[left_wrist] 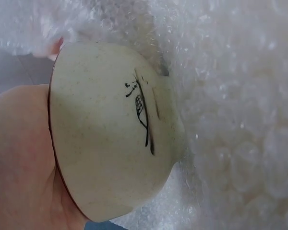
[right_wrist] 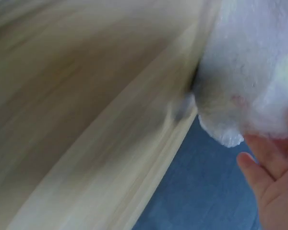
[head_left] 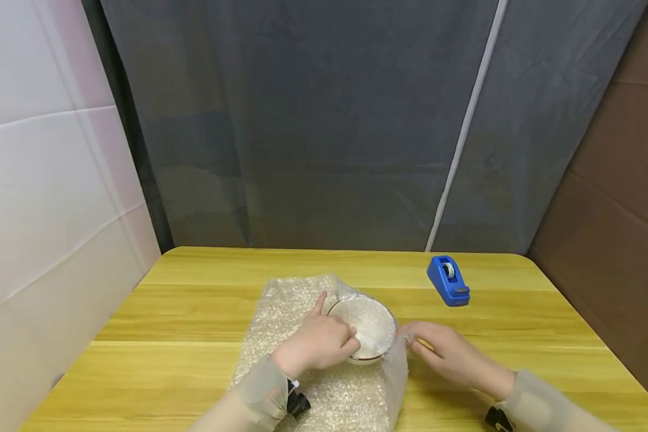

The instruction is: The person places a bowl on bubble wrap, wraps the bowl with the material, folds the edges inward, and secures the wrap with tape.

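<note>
A cream bowl [head_left: 375,324] with a brown rim stands upright on a sheet of bubble wrap [head_left: 281,309]. In the left wrist view, the side of the bowl [left_wrist: 103,129] carries a dark line drawing, and its foot is against the wrap. My left hand [head_left: 321,342] reaches over the near left of the rim, with its fingertips at the inside of the bowl and one finger stretched away over the wrap. On the other side, my right hand [head_left: 445,351] pinches the wrap's right edge, which is raised beside the bowl. In the right wrist view, the lifted wrap [right_wrist: 245,81] hides some fingertips.
A blue tape dispenser [head_left: 449,282] with a roll of tape stands at the back right of the wooden table [head_left: 205,324]. Dark grey cloth [head_left: 324,132] hangs behind the table. A white panel [head_left: 59,168] is on the left and a brown one [head_left: 615,198] on the right.
</note>
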The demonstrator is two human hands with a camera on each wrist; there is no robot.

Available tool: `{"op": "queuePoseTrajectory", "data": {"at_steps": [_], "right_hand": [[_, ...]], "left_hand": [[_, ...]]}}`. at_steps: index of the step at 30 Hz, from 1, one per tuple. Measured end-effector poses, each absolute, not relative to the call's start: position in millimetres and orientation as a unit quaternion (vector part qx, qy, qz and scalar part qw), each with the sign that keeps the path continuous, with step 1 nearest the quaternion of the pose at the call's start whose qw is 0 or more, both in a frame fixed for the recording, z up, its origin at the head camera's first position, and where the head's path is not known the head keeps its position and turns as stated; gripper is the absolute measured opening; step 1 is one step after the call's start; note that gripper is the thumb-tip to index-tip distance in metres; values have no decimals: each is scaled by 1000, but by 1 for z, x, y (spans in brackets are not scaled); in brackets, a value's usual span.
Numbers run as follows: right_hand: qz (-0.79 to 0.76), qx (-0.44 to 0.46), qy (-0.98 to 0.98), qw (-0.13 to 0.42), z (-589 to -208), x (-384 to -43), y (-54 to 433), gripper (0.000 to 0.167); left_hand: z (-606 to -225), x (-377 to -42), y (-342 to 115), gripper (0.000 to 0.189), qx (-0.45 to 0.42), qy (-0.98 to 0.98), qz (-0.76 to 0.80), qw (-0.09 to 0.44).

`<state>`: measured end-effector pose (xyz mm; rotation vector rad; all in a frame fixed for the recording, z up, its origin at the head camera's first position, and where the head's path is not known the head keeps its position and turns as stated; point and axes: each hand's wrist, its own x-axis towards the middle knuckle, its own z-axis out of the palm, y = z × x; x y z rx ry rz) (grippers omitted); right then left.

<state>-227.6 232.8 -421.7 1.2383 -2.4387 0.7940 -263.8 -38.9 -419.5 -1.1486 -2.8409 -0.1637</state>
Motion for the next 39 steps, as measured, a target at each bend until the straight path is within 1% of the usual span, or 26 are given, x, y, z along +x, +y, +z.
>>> {"op": "queuePoseTrajectory", "data": {"at_steps": [2,8,14,21,25,33,37,39], "right_hand": [[296,398,-855,152,-423,-229,227,24],[296,338,-871,199,-424,-238,211,17],[296,314,-875,220,-422,-245,199,22],[280,308,-880,230,-422,-251,190,19],[262,307,-885,232,-422,-253,186,21],[178,319,-890,274,-426,-254,179,29],[139,316,-892,291,-426,-255,175,24],[124,331,-887,298,-425,-256,173,24]], "left_hand": [[-420,-264,-39,40,-374,-925,-53,37],[-421,-264,-39,39,-373,-926,-53,32],[-420,-263,-38,40,-371,-927,-48,31],[-420,-263,-38,42,-371,-927,-51,32],[-420,-263,-37,41,-372,-926,-50,35],[-419,-263,-37,47,-370,-928,-30,46],[-420,-262,-38,47,-367,-929,-27,45],[-420,-262,-38,47,-366,-929,-29,43]]}}
